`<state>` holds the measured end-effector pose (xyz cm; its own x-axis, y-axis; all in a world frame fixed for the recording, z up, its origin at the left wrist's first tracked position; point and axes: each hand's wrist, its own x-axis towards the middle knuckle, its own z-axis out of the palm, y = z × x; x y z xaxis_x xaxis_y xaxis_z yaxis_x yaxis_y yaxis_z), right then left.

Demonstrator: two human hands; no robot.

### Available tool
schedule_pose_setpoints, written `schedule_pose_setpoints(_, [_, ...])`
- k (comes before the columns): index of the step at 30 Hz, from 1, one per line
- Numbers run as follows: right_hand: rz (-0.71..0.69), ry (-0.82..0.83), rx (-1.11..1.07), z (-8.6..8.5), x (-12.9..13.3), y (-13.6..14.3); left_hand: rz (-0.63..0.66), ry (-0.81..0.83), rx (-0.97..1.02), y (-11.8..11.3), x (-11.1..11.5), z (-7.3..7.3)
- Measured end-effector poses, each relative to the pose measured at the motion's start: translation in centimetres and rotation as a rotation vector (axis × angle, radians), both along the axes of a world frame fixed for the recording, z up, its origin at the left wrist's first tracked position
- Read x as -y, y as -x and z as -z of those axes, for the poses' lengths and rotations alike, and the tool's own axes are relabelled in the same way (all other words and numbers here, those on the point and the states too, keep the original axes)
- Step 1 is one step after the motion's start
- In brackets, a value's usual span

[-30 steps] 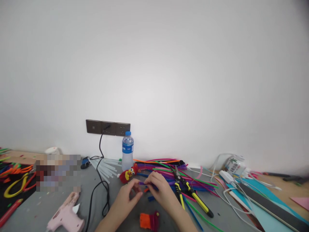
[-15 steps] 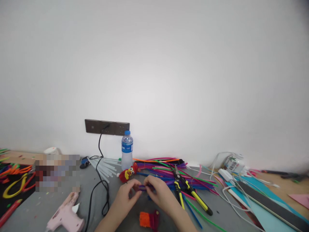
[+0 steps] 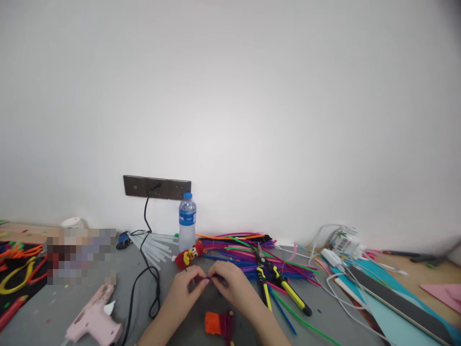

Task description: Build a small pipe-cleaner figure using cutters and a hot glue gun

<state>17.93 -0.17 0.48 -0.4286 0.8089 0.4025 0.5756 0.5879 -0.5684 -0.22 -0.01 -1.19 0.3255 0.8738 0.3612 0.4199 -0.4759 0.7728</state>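
My left hand and my right hand meet over the grey table, thumbs and fingertips pinched together. Between them shows a short bit of purple pipe cleaner, mostly hidden by the fingers. Below, between my forearms, lies a small orange and dark-red fuzzy piece. Just beyond my left hand a red and yellow fuzzy figure with round eyes lies tilted. To the right of my right hand, yellow-and-black pliers rest with handles spread.
Many coloured pipe cleaners lie behind my hands. A water bottle stands by the wall. At left are a pink glue gun, a black cord and clear glue sticks. White cables and blue paper lie right.
My fingertips have come closer together, and less of the purple pipe cleaner shows between them. The whole view has shifted slightly.
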Motion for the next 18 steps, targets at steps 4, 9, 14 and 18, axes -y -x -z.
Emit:
schedule_pose_setpoints(4, [0.026, 0.068, 0.004, 0.1, -0.3, -0.9, 0.012, -0.029, 0.015, 0.0, 0.2, -0.2])
schedule_pose_setpoints(9, [0.167, 0.163, 0.015, 0.8, -1.7, -4.6, -0.050, -0.016, 0.105, 0.5, -0.2, -0.3])
schedule_pose_setpoints(14, [0.209, 0.173, -0.006, 1.0, -2.3, -6.3, -0.097, 0.027, 0.147, 0.9, -0.7, -0.1])
schedule_pose_setpoints(18, [0.192, 0.191, 0.004, 0.7, -1.9, -5.9, -0.125, 0.063, 0.145, 0.9, -0.8, 0.1])
